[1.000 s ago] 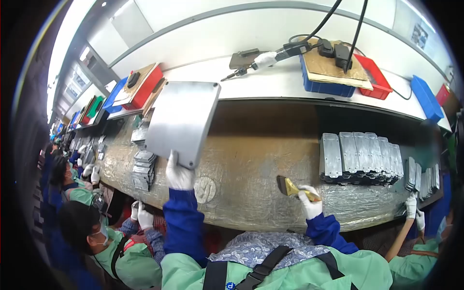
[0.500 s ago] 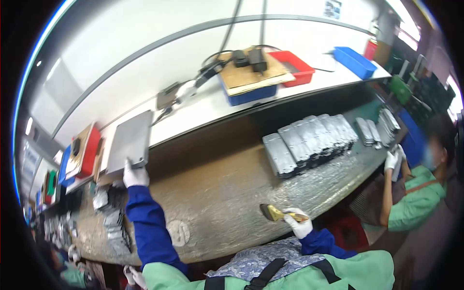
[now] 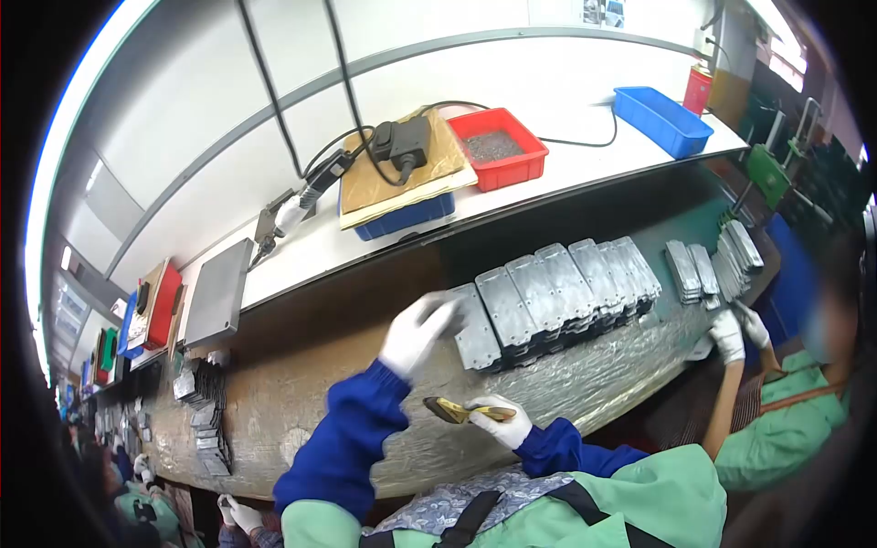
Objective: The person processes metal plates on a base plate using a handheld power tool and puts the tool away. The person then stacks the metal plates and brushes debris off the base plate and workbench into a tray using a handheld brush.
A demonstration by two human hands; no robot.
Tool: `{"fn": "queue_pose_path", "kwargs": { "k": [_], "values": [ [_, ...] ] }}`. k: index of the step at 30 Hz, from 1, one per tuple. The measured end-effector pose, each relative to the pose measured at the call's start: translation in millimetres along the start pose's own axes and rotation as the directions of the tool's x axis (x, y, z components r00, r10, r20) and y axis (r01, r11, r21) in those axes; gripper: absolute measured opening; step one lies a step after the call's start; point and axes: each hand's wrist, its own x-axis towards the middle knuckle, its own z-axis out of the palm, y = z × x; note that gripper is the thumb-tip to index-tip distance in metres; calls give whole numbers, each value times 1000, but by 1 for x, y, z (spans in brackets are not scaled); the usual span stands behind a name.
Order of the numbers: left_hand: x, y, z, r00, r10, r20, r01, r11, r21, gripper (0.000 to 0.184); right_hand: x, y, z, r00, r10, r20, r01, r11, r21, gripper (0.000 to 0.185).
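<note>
A brush [image 3: 445, 409] is grasped by its handle in the gloved right hand [image 3: 501, 422] above the near edge of the workbench [image 3: 274, 402], while the gloved left hand [image 3: 420, 333] is held with loosened fingers and nothing gripped, just beside the left end of the row of stacked metal plates [image 3: 548, 297]; whether the nearest plate is touched cannot be told. The row is set right of the bench's middle, with smaller stacks [image 3: 683, 271] placed toward its right end. A larger flat plate [image 3: 219, 292] is laid at the front edge of the shelf [image 3: 315, 242].
</note>
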Motion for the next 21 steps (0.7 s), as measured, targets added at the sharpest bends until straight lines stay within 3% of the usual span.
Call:
{"fn": "queue_pose_path", "kwargs": {
  "k": [1,3,4,6,9,11,16,17,19,21],
  "values": [
    [32,0,27,1000,-6,-11,4,986,-169,28,2,0,-14,1000,3,14,-3,1000,7,20],
    [97,13,73,998,67,-18,-65,816,-575,17,6,1,-39,999,-19,32,19,1000,-12,19],
    [133,13,85,999,39,-31,-50,784,-619,19,6,-2,-51,999,-30,34,31,999,-27,19],
    [186,22,108,960,-136,-243,-51,771,-635,32,5,-6,-74,999,-32,25,33,999,-28,19],
    [229,40,130,802,-341,-491,-87,746,-661,52,-2,-5,-103,1000,-29,-5,29,1000,-3,19],
    [245,38,133,788,-313,-530,-88,795,-600,59,-5,0,-119,1000,-13,-24,14,999,32,19],
    [271,28,119,724,-241,-646,-121,878,-463,33,-9,4,-144,999,-12,-32,13,1000,8,18],
    [266,39,122,686,-234,-689,-93,911,-402,31,-9,5,-145,999,-30,-26,30,1000,3,18],
    [267,42,122,620,-240,-747,-193,876,-441,29,-9,6,-146,1000,-13,0,13,998,56,18],
    [273,36,112,579,-164,-799,-173,933,-317,28,-7,6,-148,999,-18,29,16,998,61,18]
  ]
}}
